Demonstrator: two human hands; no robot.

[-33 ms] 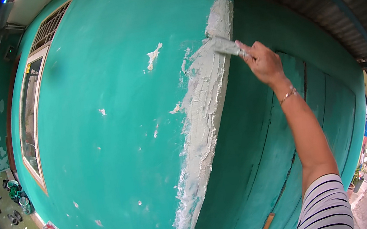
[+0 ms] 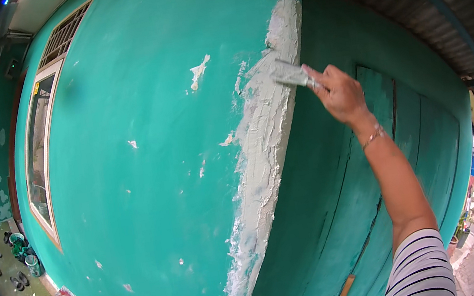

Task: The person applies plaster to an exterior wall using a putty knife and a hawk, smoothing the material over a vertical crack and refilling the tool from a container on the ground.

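putty knife (image 2: 290, 74) clamped in right hand (image 2: 339, 94), blade up-left of it against plastered wall corner (image 2: 264, 162).

Head camera faces a nearby teal wall corner (image 2: 264, 162), tilted slightly upward.

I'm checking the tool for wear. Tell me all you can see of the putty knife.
The putty knife has a flat, broad blade that looks like metal, grey and smeared with pale filler. The right hand grips its handle, which is mostly hidden in the fist. It is held high, with the blade pointing left and slightly up. Its blade lies against the rough whitish filler strip running down the corner of the turquoise wall. Edge wear is too small to tell.
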